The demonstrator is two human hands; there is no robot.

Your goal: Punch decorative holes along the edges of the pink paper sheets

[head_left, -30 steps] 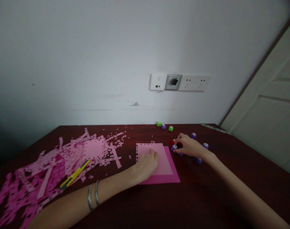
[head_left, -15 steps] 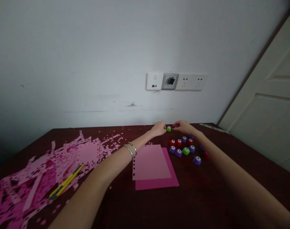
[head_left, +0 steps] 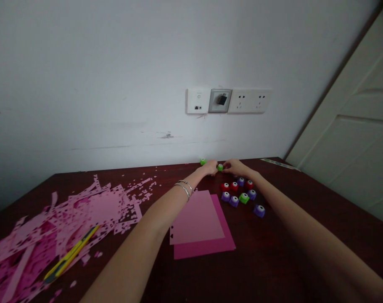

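At the back of the dark table a small green craft punch (head_left: 220,167) sits between my two hands. My left hand (head_left: 211,167), closed, has its curled fingers against the punch's left side. The fingers of my right hand (head_left: 234,167) are bent together at its right side, touching it. Another green craft punch (head_left: 203,161) stands by the wall, just beyond my left hand. In front of my right hand lie several red, purple and green punches, among them a red craft punch (head_left: 234,186) and a purple craft punch (head_left: 259,211).
A light pink sheet (head_left: 197,219) with cut-outs along its left edge lies on a darker pink sheet (head_left: 207,248). Pink paper scraps (head_left: 106,206) cover the left side, a yellow utility knife (head_left: 72,254) on them. Wall sockets (head_left: 249,101) are behind; a narrow strip (head_left: 281,164) lies back right.
My right hand has moved left to the green punch, closing the small gap between them. My left hand stays beside it. The view has shifted slightly.
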